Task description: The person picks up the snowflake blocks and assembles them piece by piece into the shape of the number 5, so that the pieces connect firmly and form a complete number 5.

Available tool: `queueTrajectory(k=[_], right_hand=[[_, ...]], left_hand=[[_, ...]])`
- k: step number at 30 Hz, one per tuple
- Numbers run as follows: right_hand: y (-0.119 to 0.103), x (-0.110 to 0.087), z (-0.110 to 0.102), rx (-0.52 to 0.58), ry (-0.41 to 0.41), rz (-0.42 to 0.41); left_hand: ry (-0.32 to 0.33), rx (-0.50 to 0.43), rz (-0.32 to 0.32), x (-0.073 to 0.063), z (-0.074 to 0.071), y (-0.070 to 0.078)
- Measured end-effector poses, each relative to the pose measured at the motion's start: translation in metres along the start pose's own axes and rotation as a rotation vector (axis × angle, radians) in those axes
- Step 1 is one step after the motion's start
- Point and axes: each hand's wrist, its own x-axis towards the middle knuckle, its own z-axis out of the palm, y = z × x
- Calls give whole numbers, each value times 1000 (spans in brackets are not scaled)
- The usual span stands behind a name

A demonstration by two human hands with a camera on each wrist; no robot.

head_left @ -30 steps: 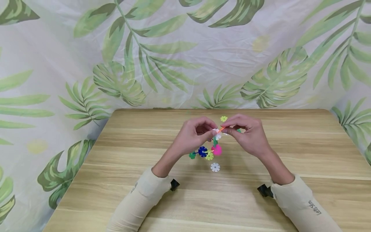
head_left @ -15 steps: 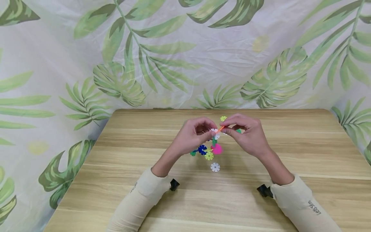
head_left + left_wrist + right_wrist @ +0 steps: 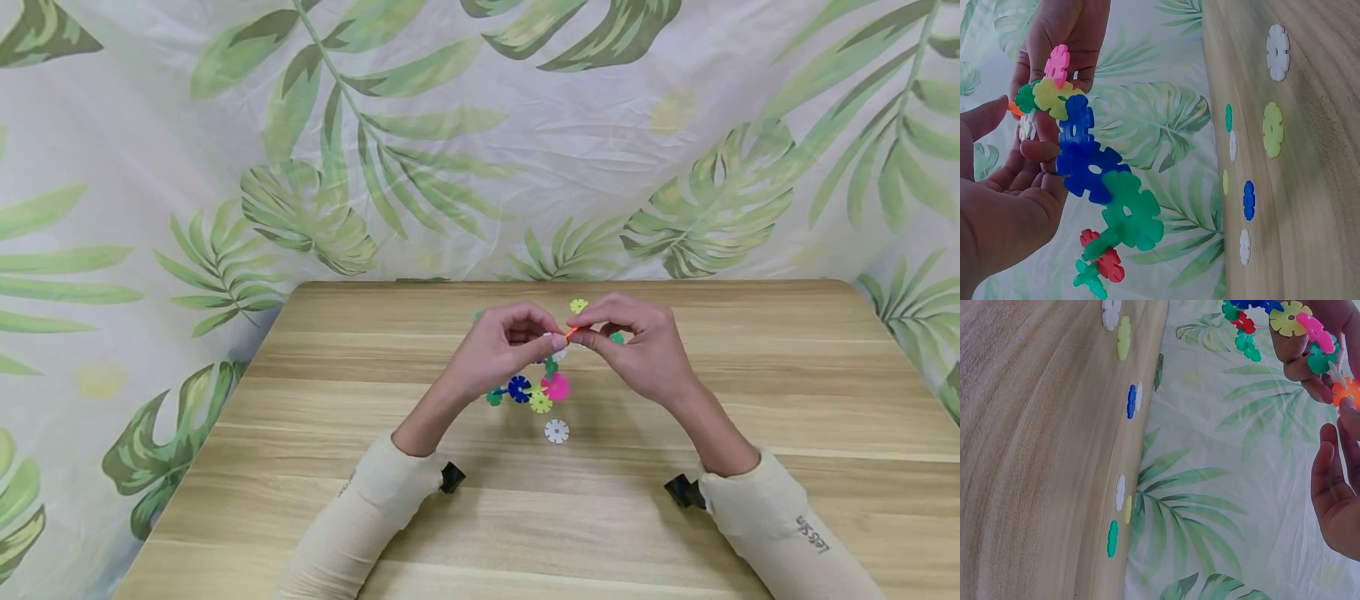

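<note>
Both hands are raised over the table, fingertips meeting at one end of a chain of slotted snowflake discs. My left hand (image 3: 498, 346) pinches the white disc (image 3: 1027, 127) near that end. Between thumb and fingers of my right hand (image 3: 645, 346) is an orange disc (image 3: 1346, 392), right against the white one. The rest of the chain hangs below the left hand: a green disc (image 3: 1322, 358), a pink disc (image 3: 1057, 64), a yellow disc (image 3: 1054, 98), blue discs (image 3: 1092, 169), then green discs (image 3: 1133, 210) and a red disc (image 3: 1110, 264).
Loose discs lie on the wooden table (image 3: 337, 500): a white disc (image 3: 557, 431) towards the front, a yellow disc (image 3: 579, 306) behind the hands, a green disc (image 3: 617, 337) beside the right hand, and a blue disc (image 3: 1249, 200). A leaf-patterned cloth (image 3: 450, 167) hangs behind.
The orange disc has drawn closer to the left fingertips, and less of it shows. The hanging chain has shifted slightly left; both hands stay almost where they were.
</note>
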Motion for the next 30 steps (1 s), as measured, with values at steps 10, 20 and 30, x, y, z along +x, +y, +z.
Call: queueTrajectory(k=[10, 20, 30], right_hand=[[-2, 0, 1, -25, -23, 50], [2, -1, -5, -70, -78, 235], [27, -6, 3, -43, -274, 421]], left_hand=[[-9, -60, -35, 0, -2, 0], [52, -73, -44, -2, -11, -1], [100, -108, -7, -3, -20, -2]])
